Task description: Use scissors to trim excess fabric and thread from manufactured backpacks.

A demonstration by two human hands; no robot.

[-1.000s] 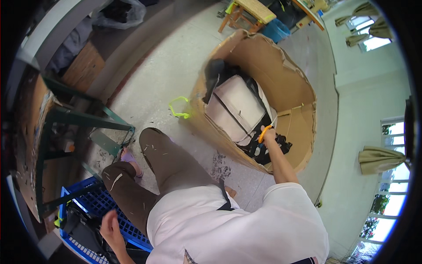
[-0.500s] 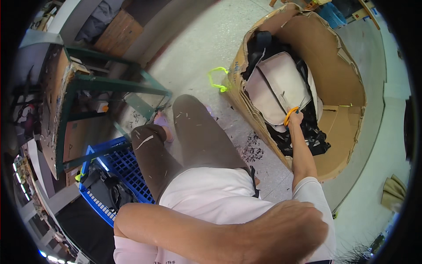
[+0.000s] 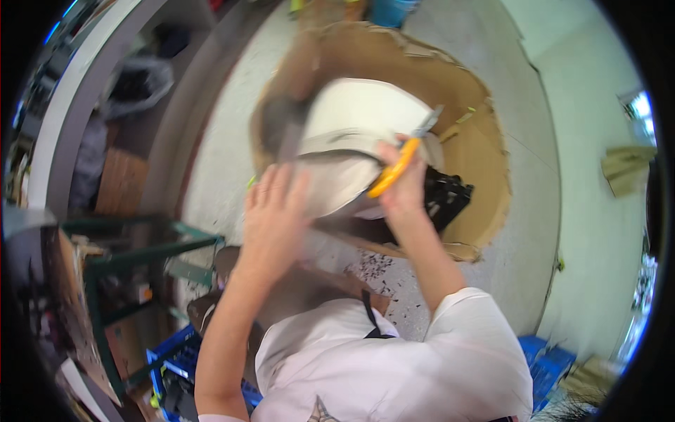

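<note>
Poke risk: the left hand [image 3: 274, 218] is kinda near bare blades, so if it crosses over while the other arm swings, I'd worry about a jab.
Left grip: fingers straightened and loosely together, no fist, nothing clearly held. It's over the carton's near left edge and smeary with motion, so I honestly can't tell if it touches anything.
Right grip: the right hand [image 3: 404, 186] is closed round the handles of orange-handled scissors [image 3: 394, 172]. Can't tell if it's also pinching fabric.
Blades: pointing up and away toward the carton's far right edge. Too blurry to say how far apart they are.
Snag risk: the blades sit right by the cream fabric piece [image 3: 365, 105], so imo a careless swing or the fabric shifting could nick it.
Cream fabric piece: maybe a bag, dark band across it, in the middle of the carton, lower part bulging toward the near edge.
Black strappy stuff [image 3: 450, 200]: bunched just right of the wrist, inside the near right corner. Could tangle if the fabric gets yanked.
Cardboard carton [image 3: 485, 151]: tall walls, ragged rim.
Blue bucket [image 3: 392, 11]: on the floor past the far edge.
</note>
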